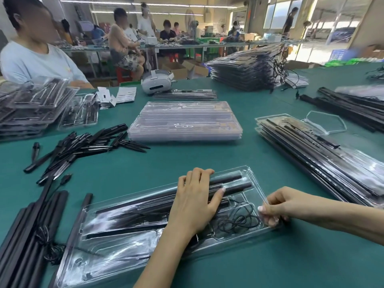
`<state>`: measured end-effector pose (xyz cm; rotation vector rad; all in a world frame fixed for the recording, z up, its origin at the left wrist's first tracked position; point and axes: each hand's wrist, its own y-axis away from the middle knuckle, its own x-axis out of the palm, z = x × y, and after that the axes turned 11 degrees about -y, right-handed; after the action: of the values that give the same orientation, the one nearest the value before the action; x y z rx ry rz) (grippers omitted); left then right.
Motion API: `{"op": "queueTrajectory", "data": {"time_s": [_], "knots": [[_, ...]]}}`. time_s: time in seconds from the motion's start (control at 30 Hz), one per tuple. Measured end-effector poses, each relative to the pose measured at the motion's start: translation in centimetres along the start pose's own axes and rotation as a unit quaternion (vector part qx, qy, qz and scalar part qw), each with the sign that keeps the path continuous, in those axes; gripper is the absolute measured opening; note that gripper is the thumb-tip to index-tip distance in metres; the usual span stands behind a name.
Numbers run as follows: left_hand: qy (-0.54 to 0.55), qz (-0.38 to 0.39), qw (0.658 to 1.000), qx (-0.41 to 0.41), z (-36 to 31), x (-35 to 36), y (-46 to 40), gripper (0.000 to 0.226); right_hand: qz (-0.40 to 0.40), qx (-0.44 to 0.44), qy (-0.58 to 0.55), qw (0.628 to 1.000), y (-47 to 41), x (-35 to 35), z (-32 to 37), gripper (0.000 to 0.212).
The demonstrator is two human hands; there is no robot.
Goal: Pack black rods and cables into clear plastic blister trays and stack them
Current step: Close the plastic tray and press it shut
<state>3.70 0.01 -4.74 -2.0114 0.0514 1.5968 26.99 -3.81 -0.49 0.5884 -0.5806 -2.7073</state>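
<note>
Under my left hand (195,196) lies one clear plastic blister tray (116,252), my right hand (278,206) pinching its end. It holds one coiled black cable (239,220). Beyond my hands: one stack of empty clear trays (185,123), one white headset (156,82).

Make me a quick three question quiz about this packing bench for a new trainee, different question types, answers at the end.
1. True or false: the left hand lies flat on the black rods in the near tray.
2. What does the right hand pinch? A) the tray's right edge B) a loose rod C) the white headset
3. Fill in: the coiled cable sits in the tray's ____ end.

Key: 1 true; 2 A; 3 right.
</note>
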Motion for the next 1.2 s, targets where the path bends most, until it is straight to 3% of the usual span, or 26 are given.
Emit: {"op": "queueTrajectory", "data": {"time_s": [0.37,0.57,0.6,0.67,0.73,0.83,0.87,0.9,1.0,1.07,1.13,1.2], "knots": [[-0.002,0.023,1.000,-0.005,0.0,0.0,-0.1,0.047,-0.084,-0.020,-0.034,0.996,-0.5,1.0,-0.7,0.030],[0.000,0.035,0.999,0.000,0.2,-0.1,-0.2,0.048,-0.030,-0.017,0.092,0.995,0.6,0.0,0.4,0.036],[0.000,0.039,0.999,0.000,0.2,0.0,-0.2,0.048,-0.052,-0.031,0.161,0.985,0.5,-0.2,0.3,0.040],[-0.003,0.057,0.998,0.001,0.2,0.2,-0.1,0.050,-0.117,-0.094,0.334,0.931,0.5,-0.8,0.1,0.037],[-0.008,0.072,0.997,0.012,0.3,0.4,-0.2,0.051,-0.139,-0.165,0.401,0.890,1.2,-1.5,0.3,0.029],[-0.018,0.079,0.995,0.054,0.0,0.2,-0.3,0.044,-0.057,-0.248,0.454,0.854,3.1,-2.3,0.3,0.050],[-0.026,0.084,0.994,0.067,-0.1,0.2,-0.4,0.042,-0.036,-0.272,0.494,0.825,3.5,-2.3,0.2,0.053],[-0.037,0.089,0.992,0.078,-0.2,0.1,-0.5,0.041,-0.008,-0.265,0.520,0.812,3.9,-2.1,0.1,0.056],[-0.064,0.096,0.989,0.095,-0.7,-0.1,-1.1,0.040,0.039,-0.246,0.499,0.830,3.4,-1.6,-1.2,0.061],[-0.041,0.096,0.988,0.110,-1.8,-0.3,-1.6,0.039,0.030,-0.251,0.484,0.838,2.4,-1.6,-0.7,0.047],[0.004,0.112,0.985,0.132,-3.3,-0.1,-1.8,0.044,0.013,-0.253,0.417,0.873,1.1,-2.1,0.8,0.028],[0.004,0.133,0.981,0.140,-4.3,0.5,-1.7,0.054,0.009,-0.230,0.422,0.877,-0.6,-2.6,2.8,0.025]]}}
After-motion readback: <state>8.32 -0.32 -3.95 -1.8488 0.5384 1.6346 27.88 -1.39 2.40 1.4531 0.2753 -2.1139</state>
